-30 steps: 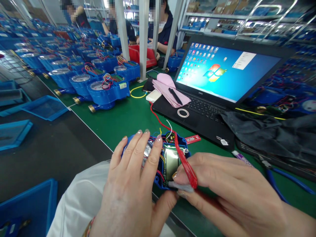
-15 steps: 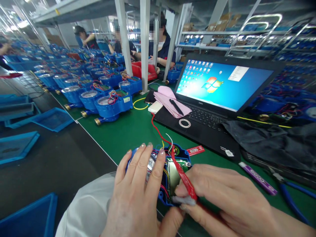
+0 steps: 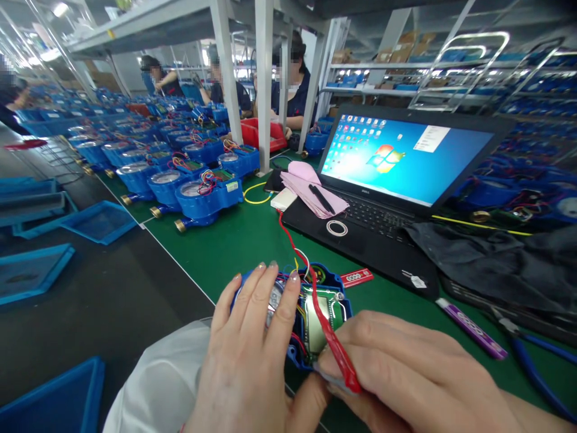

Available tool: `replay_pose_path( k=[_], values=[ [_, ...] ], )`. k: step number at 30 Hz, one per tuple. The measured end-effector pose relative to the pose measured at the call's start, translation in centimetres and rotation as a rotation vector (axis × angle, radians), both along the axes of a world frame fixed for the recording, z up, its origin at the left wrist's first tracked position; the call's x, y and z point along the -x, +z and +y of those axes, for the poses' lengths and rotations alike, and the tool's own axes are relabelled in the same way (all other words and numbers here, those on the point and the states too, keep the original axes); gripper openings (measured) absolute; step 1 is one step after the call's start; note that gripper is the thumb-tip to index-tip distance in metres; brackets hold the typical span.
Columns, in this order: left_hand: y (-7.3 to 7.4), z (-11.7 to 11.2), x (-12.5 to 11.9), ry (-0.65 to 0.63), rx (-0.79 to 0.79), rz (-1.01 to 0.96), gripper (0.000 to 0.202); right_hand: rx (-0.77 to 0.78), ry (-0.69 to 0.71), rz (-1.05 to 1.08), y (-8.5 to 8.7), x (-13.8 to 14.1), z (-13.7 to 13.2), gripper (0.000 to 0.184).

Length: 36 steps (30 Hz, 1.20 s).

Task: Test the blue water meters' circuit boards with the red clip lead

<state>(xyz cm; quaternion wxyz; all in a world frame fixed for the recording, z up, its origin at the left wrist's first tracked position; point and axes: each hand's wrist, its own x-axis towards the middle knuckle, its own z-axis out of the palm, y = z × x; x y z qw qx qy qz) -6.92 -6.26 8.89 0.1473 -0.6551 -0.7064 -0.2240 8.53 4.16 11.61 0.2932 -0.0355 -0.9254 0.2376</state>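
Observation:
A blue water meter (image 3: 301, 355) lies in front of me, its round dial partly under my left hand (image 3: 252, 325). That hand rests flat on it, fingers stretched out. Inside the meter's housing a green circuit board (image 3: 318, 322) with a pale display shows, and thin coloured wires run beside it. My right hand (image 3: 401, 367) is closed at the near right edge of the board. It pinches the grey end of a red-wrapped cable (image 3: 332, 337), whose tip is hidden by my fingers. The cable crosses the board and runs up to a small white box (image 3: 283, 199).
An open laptop (image 3: 406, 162) stands behind the meter, with pink cloth (image 3: 311, 192) and a black pen on it. Pliers (image 3: 527, 355), a purple marker-like tube (image 3: 473, 329) and dark cloth (image 3: 505, 255) lie right. Several blue meters (image 3: 207, 195) stand left; co-workers sit beyond.
My right hand has drawn slightly down toward me with the cable's grey end, so more of the board shows. The cable has shifted a little left. My left hand stays on the meter.

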Motion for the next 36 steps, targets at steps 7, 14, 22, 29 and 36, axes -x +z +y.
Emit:
replay_pose_path(
  k=[7, 14, 22, 29, 36],
  values=[
    [0.4, -0.2, -0.5, -0.008, 0.012, -0.084, 0.056, -0.007, 0.076, -0.049, 0.7, 0.4, 0.7, 0.012],
    [0.2, -0.2, -0.5, -0.014, 0.044, -0.061, 0.057, -0.045, 0.095, 0.006, 0.4, 0.6, 0.6, 0.013],
    [0.3, -0.6, -0.5, -0.018, 0.06, -0.017, 0.061, -0.046, 0.122, 0.005, -0.1, 0.8, 1.2, 0.016],
    [0.5, -0.5, -0.7, 0.047, 0.05, -0.132, 0.072, -0.109, 0.122, 0.02, -0.5, 1.0, 1.4, 0.015],
    [1.0, -0.3, -0.7, 0.059, 0.084, -0.158, 0.07, -0.2, 0.086, 0.045, -0.6, 1.4, 1.5, 0.015]
  ],
)
